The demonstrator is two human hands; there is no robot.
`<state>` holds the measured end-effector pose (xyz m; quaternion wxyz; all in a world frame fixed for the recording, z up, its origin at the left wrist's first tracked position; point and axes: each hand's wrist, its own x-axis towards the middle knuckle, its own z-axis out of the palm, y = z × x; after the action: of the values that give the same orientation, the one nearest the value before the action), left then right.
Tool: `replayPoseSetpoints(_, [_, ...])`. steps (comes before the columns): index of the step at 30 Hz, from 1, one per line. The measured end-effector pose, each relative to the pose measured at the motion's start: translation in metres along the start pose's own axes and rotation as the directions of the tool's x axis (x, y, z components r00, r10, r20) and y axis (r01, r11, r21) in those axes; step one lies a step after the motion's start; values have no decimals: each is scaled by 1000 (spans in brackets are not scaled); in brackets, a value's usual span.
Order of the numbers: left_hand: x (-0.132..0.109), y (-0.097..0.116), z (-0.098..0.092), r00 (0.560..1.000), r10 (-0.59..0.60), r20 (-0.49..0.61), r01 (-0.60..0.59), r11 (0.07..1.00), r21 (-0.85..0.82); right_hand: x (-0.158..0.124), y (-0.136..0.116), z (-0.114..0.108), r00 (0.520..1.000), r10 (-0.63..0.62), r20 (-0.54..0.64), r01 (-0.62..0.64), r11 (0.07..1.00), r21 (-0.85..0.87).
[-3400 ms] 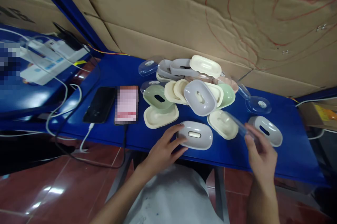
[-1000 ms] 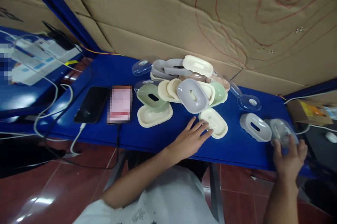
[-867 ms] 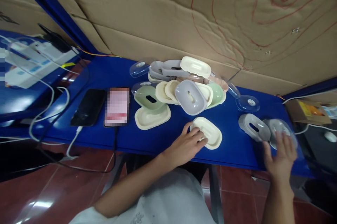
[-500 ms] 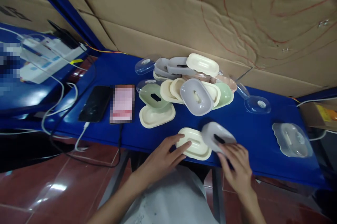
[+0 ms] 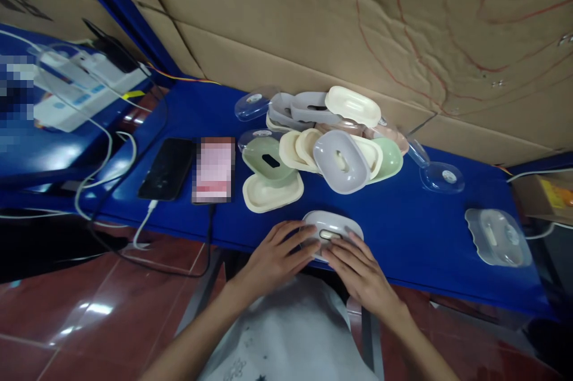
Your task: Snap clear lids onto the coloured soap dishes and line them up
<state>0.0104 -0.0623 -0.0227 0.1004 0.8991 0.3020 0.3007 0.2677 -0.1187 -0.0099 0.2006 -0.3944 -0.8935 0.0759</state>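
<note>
At the bench's front edge, a lilac-grey soap dish tray point(image 5: 342, 221) with a slot lies over the cream base, which is now almost wholly hidden under it; cream shows through the slot. My left hand point(image 5: 280, 252) holds the left side, its fingers laid over the rim. From the right, my right hand point(image 5: 358, 264) grips the same tray, fingertips close to the slot. Just beyond is a pile of soap dish parts, among them a lilac tray point(image 5: 335, 181), a green tray point(image 5: 259, 154) and a cream base point(image 5: 273, 193).
Two phones, one black point(image 5: 166, 169) and one with a blurred screen point(image 5: 213, 169), lie left on the blue bench point(image 5: 416, 237). Clear lids point(image 5: 442, 178) are around the pile. A lidded soap dish point(image 5: 499, 237) sits far right. Cardboard point(image 5: 268, 22) stands behind; a power strip point(image 5: 89, 97) is left.
My right hand has brought the lilac-grey tray left onto the cream base, covering it. My left hand has stayed at the left side, its fingers now over the tray's rim.
</note>
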Motion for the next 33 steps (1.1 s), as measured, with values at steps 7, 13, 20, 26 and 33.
replayPoseSetpoints(7, [3,0,2,998,-65,9,66,996,-65,-17,86,-46,901,286,-325,-315,948,-37])
replayPoseSetpoints(13, [4,0,0,995,-102,19,103,989,-102,-58,168,-69,644,704,-299,-758,531,-379])
replayPoseSetpoints(20, [6,1,0,992,-128,4,127,984,-124,-85,128,-63,702,644,-302,-712,631,-309])
replayPoseSetpoints(26, [10,0,0,991,-117,59,126,974,-188,-61,82,-56,730,621,-287,-654,756,-29])
replayPoseSetpoints(33, [10,-4,7,955,-248,160,287,909,-303,16,18,-22,961,275,-5,-275,959,-71])
